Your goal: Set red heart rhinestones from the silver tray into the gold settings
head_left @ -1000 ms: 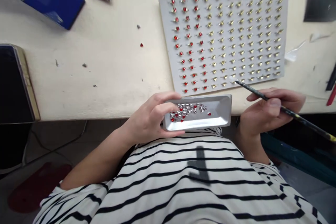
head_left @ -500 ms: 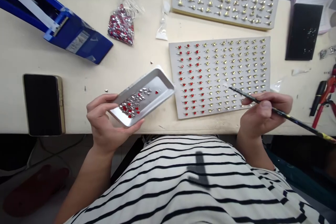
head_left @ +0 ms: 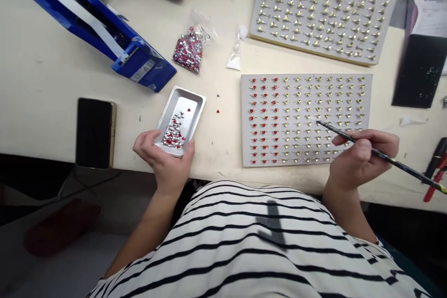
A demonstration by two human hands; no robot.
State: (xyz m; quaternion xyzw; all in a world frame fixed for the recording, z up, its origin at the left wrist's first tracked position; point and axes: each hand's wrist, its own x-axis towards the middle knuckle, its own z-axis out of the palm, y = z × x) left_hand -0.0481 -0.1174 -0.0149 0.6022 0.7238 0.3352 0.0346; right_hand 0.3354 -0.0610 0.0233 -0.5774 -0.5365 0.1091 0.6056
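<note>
Shirt (head_left: 223, 242): white, black stripes. Tray (head_left: 190, 107): silver. Stones (head_left: 172, 132): red, silver. Board (head_left: 303, 76): grey; studs (head_left: 296, 111) gold, left columns red. Stick (head_left: 386, 156): black, yellow end.

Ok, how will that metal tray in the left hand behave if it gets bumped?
The shallow metal tray probably feels light and stiff, given its thin pressed walls. Its low rim suggests the loose rhinestones could slide out if tilted. Held at one end by the left hand, it may tip easily.

Rhinestones (head_left: 172, 132) in tray (head_left: 199, 107), board (head_left: 246, 121) to right
</note>
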